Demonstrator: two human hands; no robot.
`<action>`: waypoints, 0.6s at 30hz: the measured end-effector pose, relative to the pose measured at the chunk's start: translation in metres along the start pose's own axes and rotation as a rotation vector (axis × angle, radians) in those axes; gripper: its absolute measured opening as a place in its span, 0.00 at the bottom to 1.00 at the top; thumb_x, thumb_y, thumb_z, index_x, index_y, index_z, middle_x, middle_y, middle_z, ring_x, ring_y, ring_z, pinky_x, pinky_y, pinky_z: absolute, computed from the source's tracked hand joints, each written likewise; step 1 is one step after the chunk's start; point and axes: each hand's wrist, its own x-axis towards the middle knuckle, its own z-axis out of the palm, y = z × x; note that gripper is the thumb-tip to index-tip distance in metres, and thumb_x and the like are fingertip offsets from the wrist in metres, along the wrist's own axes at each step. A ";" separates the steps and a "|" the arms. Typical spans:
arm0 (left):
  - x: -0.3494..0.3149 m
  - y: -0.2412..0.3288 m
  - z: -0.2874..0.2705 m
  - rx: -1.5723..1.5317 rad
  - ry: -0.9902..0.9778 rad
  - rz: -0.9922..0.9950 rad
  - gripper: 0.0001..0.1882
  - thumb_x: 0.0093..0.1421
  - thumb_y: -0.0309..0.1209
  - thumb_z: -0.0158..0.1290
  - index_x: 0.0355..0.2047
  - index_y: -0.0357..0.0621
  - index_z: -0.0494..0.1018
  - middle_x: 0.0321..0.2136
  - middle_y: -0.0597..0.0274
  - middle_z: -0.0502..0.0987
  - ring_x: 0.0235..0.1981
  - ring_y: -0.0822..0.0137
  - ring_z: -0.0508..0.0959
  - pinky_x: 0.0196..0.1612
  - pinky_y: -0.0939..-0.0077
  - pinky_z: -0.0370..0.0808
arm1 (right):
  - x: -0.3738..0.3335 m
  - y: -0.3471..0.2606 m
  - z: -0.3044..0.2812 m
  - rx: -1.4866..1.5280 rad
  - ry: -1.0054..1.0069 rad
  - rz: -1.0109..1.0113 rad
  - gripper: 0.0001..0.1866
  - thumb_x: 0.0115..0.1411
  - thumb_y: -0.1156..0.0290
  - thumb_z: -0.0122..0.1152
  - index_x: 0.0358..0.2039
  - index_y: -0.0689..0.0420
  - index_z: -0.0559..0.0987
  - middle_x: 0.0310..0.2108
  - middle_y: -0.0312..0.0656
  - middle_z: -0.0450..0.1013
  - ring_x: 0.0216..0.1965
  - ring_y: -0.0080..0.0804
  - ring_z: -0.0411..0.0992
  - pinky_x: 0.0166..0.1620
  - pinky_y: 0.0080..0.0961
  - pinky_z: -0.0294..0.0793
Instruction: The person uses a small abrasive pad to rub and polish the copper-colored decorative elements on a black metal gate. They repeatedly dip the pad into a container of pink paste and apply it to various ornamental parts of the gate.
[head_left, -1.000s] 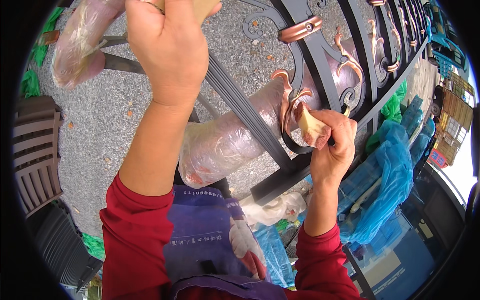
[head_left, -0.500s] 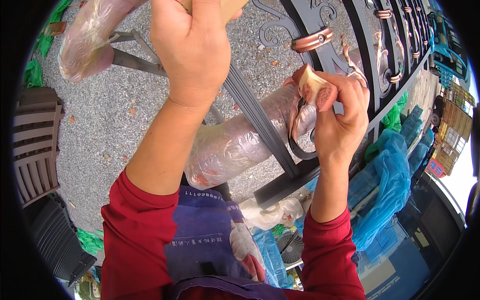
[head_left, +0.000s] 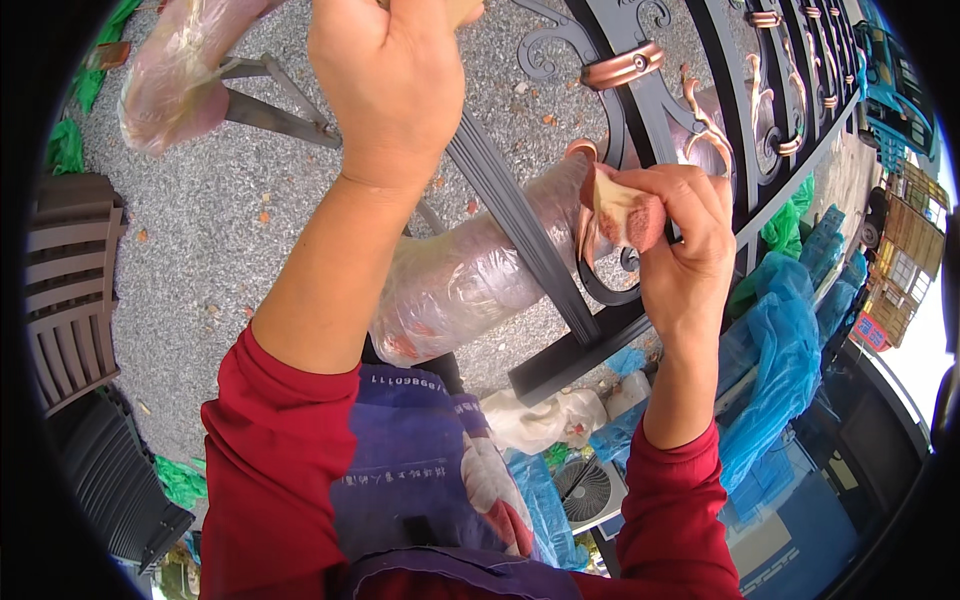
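My right hand (head_left: 692,250) pinches a small cream sponge (head_left: 628,212) stained reddish copper. The sponge is at a copper-coloured leaf ornament (head_left: 588,238) on a black metal scroll of the railing panel (head_left: 527,235); I cannot tell whether they touch. Up at the top edge, my left hand (head_left: 390,95) is closed around a tan object (head_left: 466,12), mostly cut off by the frame, so its kind is unclear. Another copper detail, a ringed collar (head_left: 622,66), wraps a black bar beyond the sponge.
Plastic-wrapped padded supports (head_left: 455,285) lie under the panel, one more (head_left: 170,100) at far left. Dark slatted panels (head_left: 70,290) stand on the left. Blue netting (head_left: 775,345) and a fan unit (head_left: 585,490) are at right and below. Grey gravelly ground (head_left: 210,235) shows beneath.
My right hand and the sponge have shifted slightly down, with the sponge turned a little. My left hand has moved slightly up, and less of the tan object shows.
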 end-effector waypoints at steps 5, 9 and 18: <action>0.000 0.000 0.006 0.057 0.049 0.053 0.13 0.65 0.27 0.41 0.47 0.33 0.61 0.34 0.56 0.74 0.28 0.72 0.74 0.31 0.80 0.73 | -0.039 0.004 -0.002 0.037 -0.183 0.070 0.21 0.35 0.86 0.60 0.32 0.53 0.81 0.30 0.34 0.74 0.31 0.36 0.64 0.39 0.27 0.63; 0.002 0.003 -0.001 0.082 -0.002 0.034 0.12 0.65 0.27 0.42 0.46 0.33 0.62 0.33 0.56 0.74 0.26 0.72 0.74 0.31 0.79 0.73 | -0.049 0.004 -0.008 0.071 -0.102 0.151 0.20 0.37 0.86 0.59 0.34 0.53 0.81 0.30 0.35 0.74 0.32 0.35 0.64 0.40 0.26 0.63; 0.013 0.015 0.005 0.119 0.172 -0.105 0.11 0.64 0.27 0.44 0.44 0.32 0.62 0.34 0.57 0.73 0.28 0.72 0.75 0.31 0.79 0.74 | -0.053 0.007 0.002 0.104 -0.137 0.190 0.13 0.44 0.83 0.60 0.32 0.55 0.80 0.30 0.38 0.74 0.31 0.38 0.66 0.39 0.29 0.65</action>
